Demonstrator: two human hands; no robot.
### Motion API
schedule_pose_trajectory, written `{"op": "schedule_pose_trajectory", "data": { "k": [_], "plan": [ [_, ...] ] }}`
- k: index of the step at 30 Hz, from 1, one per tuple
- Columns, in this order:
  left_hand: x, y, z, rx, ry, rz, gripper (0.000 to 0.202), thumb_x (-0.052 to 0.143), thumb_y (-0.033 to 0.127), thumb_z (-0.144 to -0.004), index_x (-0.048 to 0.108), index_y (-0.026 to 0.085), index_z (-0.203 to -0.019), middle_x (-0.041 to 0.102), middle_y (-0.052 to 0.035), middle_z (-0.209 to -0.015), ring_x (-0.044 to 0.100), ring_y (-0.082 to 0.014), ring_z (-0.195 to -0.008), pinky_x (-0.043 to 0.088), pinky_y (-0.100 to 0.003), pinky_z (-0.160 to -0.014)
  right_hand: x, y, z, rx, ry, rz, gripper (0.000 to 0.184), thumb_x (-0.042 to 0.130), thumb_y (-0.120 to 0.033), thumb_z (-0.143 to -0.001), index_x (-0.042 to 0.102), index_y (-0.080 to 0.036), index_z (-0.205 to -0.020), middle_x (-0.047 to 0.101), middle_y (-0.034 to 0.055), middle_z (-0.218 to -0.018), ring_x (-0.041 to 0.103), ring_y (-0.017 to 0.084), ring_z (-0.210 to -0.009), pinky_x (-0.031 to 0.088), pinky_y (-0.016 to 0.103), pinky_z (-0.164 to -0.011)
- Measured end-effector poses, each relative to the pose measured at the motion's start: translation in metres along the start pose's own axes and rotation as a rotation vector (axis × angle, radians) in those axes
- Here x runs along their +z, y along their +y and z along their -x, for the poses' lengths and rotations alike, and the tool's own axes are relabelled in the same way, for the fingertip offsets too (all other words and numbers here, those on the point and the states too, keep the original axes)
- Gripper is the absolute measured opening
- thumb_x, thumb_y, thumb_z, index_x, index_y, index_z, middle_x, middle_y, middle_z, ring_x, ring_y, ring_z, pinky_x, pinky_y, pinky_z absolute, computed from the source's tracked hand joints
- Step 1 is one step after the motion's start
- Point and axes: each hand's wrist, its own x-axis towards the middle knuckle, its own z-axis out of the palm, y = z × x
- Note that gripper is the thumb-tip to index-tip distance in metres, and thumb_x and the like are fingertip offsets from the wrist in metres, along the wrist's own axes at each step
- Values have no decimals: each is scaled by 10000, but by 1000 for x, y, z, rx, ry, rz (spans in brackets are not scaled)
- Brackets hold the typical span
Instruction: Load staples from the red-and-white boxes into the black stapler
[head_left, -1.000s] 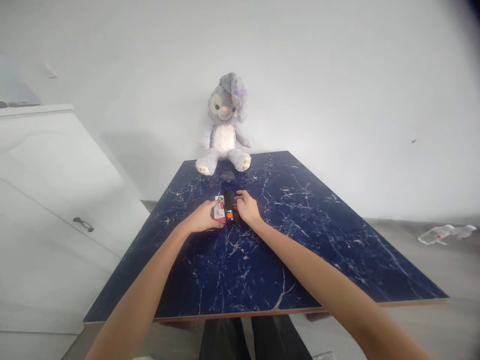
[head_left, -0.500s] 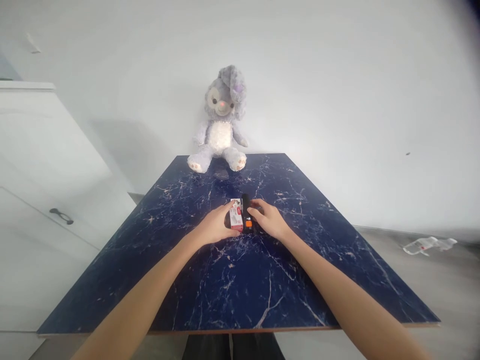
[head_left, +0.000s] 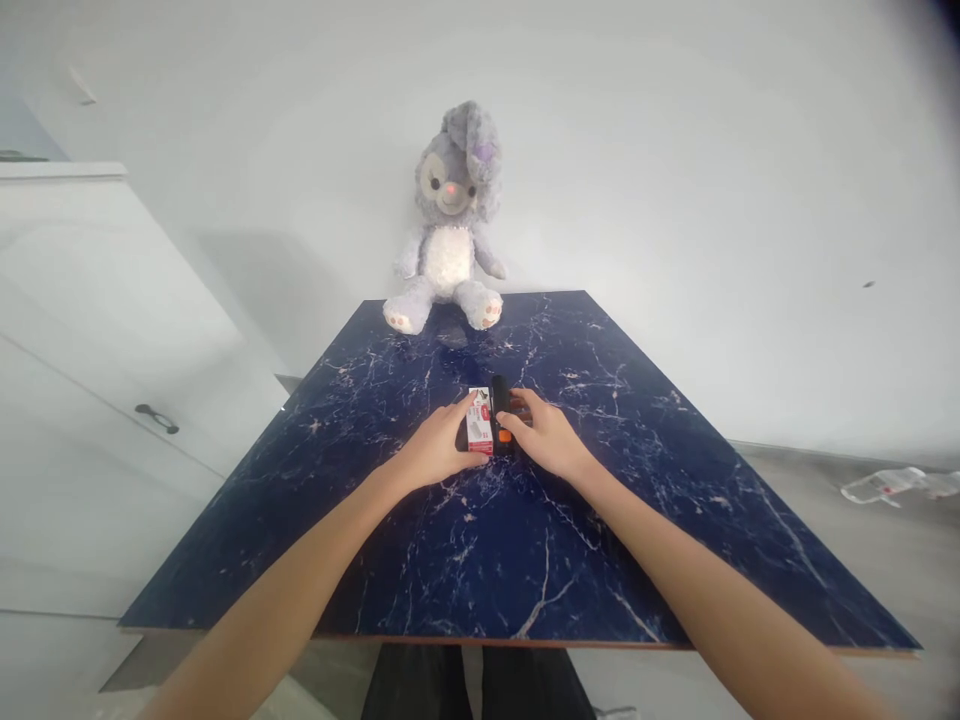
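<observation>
In the middle of the dark blue marbled table (head_left: 525, 560) my two hands meet around two small things. My left hand (head_left: 439, 450) is curled round a small red and white box (head_left: 479, 432) and grips its left side. My right hand (head_left: 547, 438) is closed on a black device with an orange part (head_left: 501, 410) that lies right beside the box, touching it. Both forearms reach in from the near edge.
A grey and white plush rabbit (head_left: 450, 225) sits at the table's far edge against the white wall. A white cabinet with a dark handle (head_left: 156, 418) stands on the left. A crumpled clear plastic bottle (head_left: 892, 484) lies on the floor at the right.
The view has shifted a little between the frames. My hands stay on the box and the black device, and my fingers have closed in slightly tighter around them.
</observation>
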Motion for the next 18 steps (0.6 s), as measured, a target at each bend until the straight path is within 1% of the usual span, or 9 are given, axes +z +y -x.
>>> {"op": "schedule_pose_trajectory", "data": {
  "k": [3, 5, 6, 7, 9, 11, 14, 16, 18],
  "plan": [
    [-1, -1, 4, 35, -28, 38, 1120, 809, 503, -712, 158, 306, -1602, 380, -152, -1561, 472, -378, -1329, 420, -482, -1056, -1, 0, 1, 31, -1, -21, 464, 580, -388, -916, 548, -207, -1341, 692, 105, -1231, 699, 224, -1041, 539, 363, -914],
    [-5, -4, 6, 18, -62, 102, 1188, 808, 522, -707, 60, 332, -1611, 301, -147, -1606, 533, -346, -1267, 471, -448, -998, 0, -1, 1, 51, -4, -15, 455, 569, -392, -920, 551, -209, -1335, 691, 106, -1235, 703, 226, -1026, 539, 368, -906],
    [-6, -6, 7, -7, -80, 127, 1196, 802, 515, -718, 26, 337, -1611, 324, -151, -1595, 583, -323, -1197, 500, -431, -948, 0, -2, 1, 53, -7, -6, 445, 569, -393, -918, 560, -210, -1323, 694, 106, -1227, 706, 228, -1010, 540, 369, -895],
    [-8, -8, 7, -34, -93, 136, 1189, 793, 502, -731, 11, 336, -1611, 390, -153, -1557, 622, -303, -1119, 518, -420, -899, 1, -3, 2, 49, -10, 5, 435, 574, -392, -914, 571, -210, -1309, 700, 107, -1212, 708, 230, -993, 540, 368, -882],
    [-9, -12, 6, -60, -99, 104, 1159, 790, 480, -737, 50, 317, -1615, 544, -142, -1432, 651, -295, -1036, 522, -419, -865, 3, -7, 5, 24, -11, 36, 423, 601, -373, -893, 588, -211, -1284, 712, 104, -1177, 710, 233, -962, 538, 362, -861],
    [-9, -15, 3, -53, -70, 65, 1128, 798, 472, -729, 117, 302, -1613, 625, -122, -1345, 650, -312, -1060, 507, -429, -899, 3, -12, 7, -20, -4, 89, 430, 635, -332, -861, 593, -217, -1273, 714, 93, -1161, 702, 234, -952, 530, 355, -861],
    [-2, -15, -8, -12, -33, 53, 1083, 799, 470, -731, 186, 286, -1604, 638, -103, -1360, 609, -338, -1184, 458, -448, -995, -4, -13, 6, -73, 5, 179, 436, 638, -285, -838, 590, -229, -1268, 709, 76, -1159, 687, 238, -958, 513, 349, -869],
    [9, -12, -25, 12, -12, 26, 1027, 781, 480, -750, 235, 266, -1592, 632, -96, -1378, 563, -354, -1249, 406, -481, -1053, -17, -6, 0, -59, 10, 229, 411, 615, -273, -845, 593, -218, -1252, 711, 83, -1138, 684, 249, -956, 507, 345, -859],
    [25, -4, -53, 37, 2, -5, 991, 775, 485, -753, 279, 246, -1578, 640, -93, -1369, 529, -366, -1279, 366, -510, -1083, -33, 7, -9, 4, 35, 281, 405, 586, -261, -855, 584, -188, -1254, 713, 112, -1111, 686, 272, -960, 505, 353, -856]
  ]
}}
